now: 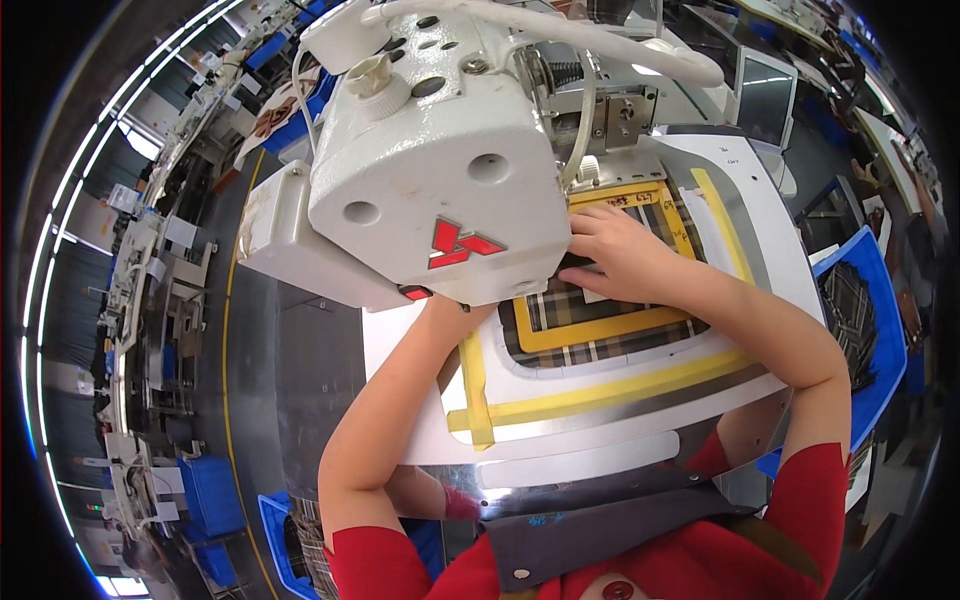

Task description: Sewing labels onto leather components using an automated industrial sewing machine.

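My right hand (625, 255) lies over dark plaid cloth (590, 352) and the yellow frame (580, 333) around it. Its fingers are stretched out to the left with the thumb apart, and I see nothing gripped in them. A small pale piece (594, 296) shows under this hand. My left forearm reaches up to the white head of a sewing machine (400, 190), which hides my left hand and its fingers. The frame and cloth sit within the opening of a white plate (600, 425) edged with yellow tape (600, 398).
The machine head with its hose (640, 52) rises close in front of me. At the right stands a blue bin (890, 340) with plaid cloth pieces; another blue bin (275, 535) is at the lower left. A screen (765, 95) stands at the far right. Rows of worktables line the left.
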Demonstrator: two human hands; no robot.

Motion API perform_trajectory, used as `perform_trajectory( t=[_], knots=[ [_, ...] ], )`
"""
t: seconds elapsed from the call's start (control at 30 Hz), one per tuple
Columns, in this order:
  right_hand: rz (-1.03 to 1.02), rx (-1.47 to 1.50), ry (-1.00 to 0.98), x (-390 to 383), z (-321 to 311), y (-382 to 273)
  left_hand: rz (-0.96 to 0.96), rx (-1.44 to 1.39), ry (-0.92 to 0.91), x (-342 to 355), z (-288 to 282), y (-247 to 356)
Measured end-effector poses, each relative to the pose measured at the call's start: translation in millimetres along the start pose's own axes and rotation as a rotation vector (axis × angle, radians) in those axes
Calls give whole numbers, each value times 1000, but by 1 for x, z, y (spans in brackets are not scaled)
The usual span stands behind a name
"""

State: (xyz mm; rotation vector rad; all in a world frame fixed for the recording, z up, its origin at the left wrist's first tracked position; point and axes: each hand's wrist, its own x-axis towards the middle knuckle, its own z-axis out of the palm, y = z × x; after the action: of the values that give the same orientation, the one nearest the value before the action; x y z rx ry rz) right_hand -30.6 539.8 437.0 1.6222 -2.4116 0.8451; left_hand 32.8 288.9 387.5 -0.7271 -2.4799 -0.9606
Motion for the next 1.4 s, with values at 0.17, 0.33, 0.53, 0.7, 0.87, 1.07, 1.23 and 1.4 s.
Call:
perform_trajectory(
  t=[0.17,0.33,0.53,0.7,0.87,1.07,1.23,1.4],
  knots=[
    [-87,-155,-38,-5,9,2,-235,-67,-38,-13,4,5],
    [-80,-127,-26,-16,10,-10,-188,180,0,-18,2,28],
    [-68,-86,-19,-24,11,-24,-340,378,-17,-26,-1,51],
    [-82,-78,18,-31,15,-33,-414,317,-5,-27,-6,65],
    [27,-266,16,-62,-7,-37,-500,328,-81,-29,-19,85],
    [262,-457,52,-113,-41,-29,-153,248,-187,-31,-19,120],
    [264,-402,70,-110,-47,-24,-57,140,-231,-5,3,136],
    [363,-227,213,-112,-47,-5,-169,145,-412,30,20,151]
  ],
)
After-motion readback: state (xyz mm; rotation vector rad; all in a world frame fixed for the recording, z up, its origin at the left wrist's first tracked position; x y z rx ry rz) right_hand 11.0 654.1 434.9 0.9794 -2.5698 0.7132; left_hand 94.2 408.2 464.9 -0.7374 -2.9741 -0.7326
